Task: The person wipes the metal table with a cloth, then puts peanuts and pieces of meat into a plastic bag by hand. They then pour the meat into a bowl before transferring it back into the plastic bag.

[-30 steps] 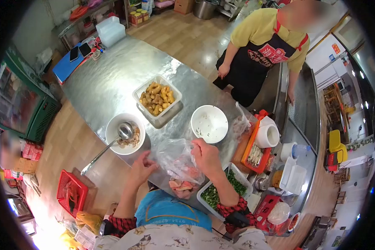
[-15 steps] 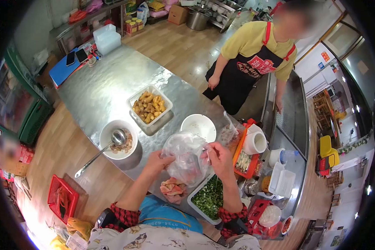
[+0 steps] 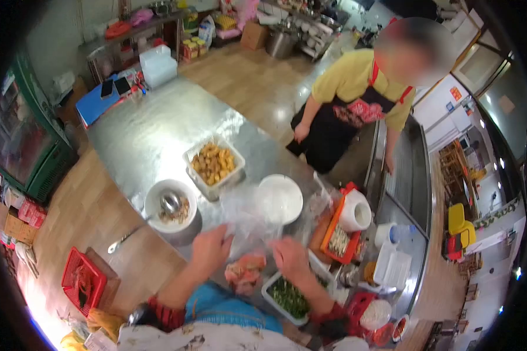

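A clear plastic bag (image 3: 243,213), smeared by motion, stretches above the metal table between my two hands. My left hand (image 3: 211,250) is closed on its left side. My right hand (image 3: 289,257) pinches its right side, fingers curled. Just below the bag lies a crumpled pinkish cloth (image 3: 245,274). Under my right forearm sits a tray of chopped greens (image 3: 290,295). Beyond the bag stands a white bowl (image 3: 281,200), partly behind the film. A second white bowl (image 3: 171,219) to the left holds a ladle (image 3: 170,203) and sliced pieces.
A white basket (image 3: 240,167) of knobbly ginger-like pieces stands on the table (image 3: 140,131). To the right are an orange container (image 3: 339,248), a paper roll (image 3: 355,212) and white boxes (image 3: 392,266). Across the table stands a person in an apron (image 3: 339,128). A red basket (image 3: 88,281) lies on the floor.
Both hands have moved lower and slightly left in view, and the bag has spread out into a blurred, wider film. The view has shifted a little.
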A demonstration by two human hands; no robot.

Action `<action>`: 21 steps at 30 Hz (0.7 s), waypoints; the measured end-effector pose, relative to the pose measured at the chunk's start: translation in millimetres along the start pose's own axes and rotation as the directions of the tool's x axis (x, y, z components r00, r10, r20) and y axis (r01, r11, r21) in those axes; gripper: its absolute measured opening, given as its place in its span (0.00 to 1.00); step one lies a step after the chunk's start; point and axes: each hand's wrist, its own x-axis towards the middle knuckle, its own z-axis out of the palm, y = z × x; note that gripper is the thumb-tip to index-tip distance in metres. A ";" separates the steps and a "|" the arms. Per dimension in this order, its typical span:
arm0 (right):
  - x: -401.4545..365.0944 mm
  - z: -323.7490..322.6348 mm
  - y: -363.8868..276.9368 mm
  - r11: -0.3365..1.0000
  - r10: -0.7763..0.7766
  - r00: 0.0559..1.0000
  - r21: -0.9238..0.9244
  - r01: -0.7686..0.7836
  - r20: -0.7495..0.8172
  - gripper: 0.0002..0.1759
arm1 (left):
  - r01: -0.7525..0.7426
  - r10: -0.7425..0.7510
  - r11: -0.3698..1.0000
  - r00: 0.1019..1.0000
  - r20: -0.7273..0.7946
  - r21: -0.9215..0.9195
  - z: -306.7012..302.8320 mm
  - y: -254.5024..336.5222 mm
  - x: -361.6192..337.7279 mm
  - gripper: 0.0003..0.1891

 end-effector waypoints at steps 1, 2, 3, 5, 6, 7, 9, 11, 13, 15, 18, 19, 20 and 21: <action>-3.2 5.7 -1.5 0.983 0.033 0.973 0.182 0.009 -0.229 0.10 | 0.200 -0.202 0.970 0.979 -0.004 -0.140 -4.7 0.8 -17.1 0.16; -11.8 9.1 2.4 0.912 0.242 0.961 0.370 -0.179 -0.132 0.12 | 0.401 -0.402 0.875 0.914 0.058 -0.272 -5.1 1.7 -35.0 0.18; -26.2 8.2 -8.4 0.895 0.279 0.957 0.384 -0.229 -0.080 0.12 | 0.438 -0.423 0.862 0.899 0.115 -0.254 -5.6 2.8 -57.8 0.18; 2.6 1.7 -8.9 0.691 0.417 0.900 0.598 -0.406 0.128 0.12 | 0.445 -0.459 0.817 0.887 0.054 -0.368 -4.8 -4.5 -62.6 0.18; 7.9 -0.7 -7.7 0.699 0.366 0.899 0.566 -0.436 0.241 0.13 | 0.445 -0.460 0.817 0.886 0.050 -0.367 -9.4 -4.7 -62.8 0.18; 10.0 -5.3 -7.9 0.691 0.370 0.892 0.565 -0.451 0.259 0.13 | 0.488 -0.504 0.764 0.860 0.082 -0.422 -18.4 -2.1 -72.8 0.17; 24.1 -16.5 -1.4 0.766 0.189 0.884 0.499 -0.405 0.428 0.18 | 0.537 -0.553 0.703 0.825 0.116 -0.467 -26.5 -7.7 -90.6 0.16; 30.6 -19.6 5.5 0.784 0.093 0.927 0.548 -0.293 0.364 0.23 | 0.555 -0.578 0.643 0.804 0.142 -0.528 -32.5 -24.0 -122.6 0.15; 42.7 -22.0 -2.4 0.749 0.063 0.966 0.628 -0.212 0.251 0.24 | 0.617 -0.638 0.568 0.748 0.182 -0.545 -49.3 -31.1 -150.4 0.14; 50.4 4.4 -12.2 0.513 0.093 0.930 0.783 -0.352 0.357 0.21 | 0.665 -0.686 0.496 0.694 0.218 -0.559 -65.1 -37.7 -176.2 0.14; 62.8 49.5 -70.9 -0.316 -0.095 0.782 0.726 -0.611 0.616 0.17 | 0.623 -0.806 0.315 0.574 0.144 -0.716 -73.2 -51.8 -223.0 0.13; 64.4 70.6 -101.9 -0.380 -0.208 0.687 0.590 -0.713 0.696 0.16 | 0.606 -0.863 0.250 0.493 0.110 -0.755 -71.9 -63.1 -242.9 0.13; 59.0 98.8 -130.1 -0.390 -0.310 0.611 0.488 -0.781 0.729 0.20 | 0.579 -0.908 0.191 0.410 0.080 -0.793 -71.6 -71.8 -256.0 0.13; 53.3 125.2 -158.7 -0.389 -0.409 0.529 0.382 -0.838 0.744 0.24 | 0.579 -0.904 0.205 0.421 0.074 -0.789 -75.3 -74.6 -262.0 0.13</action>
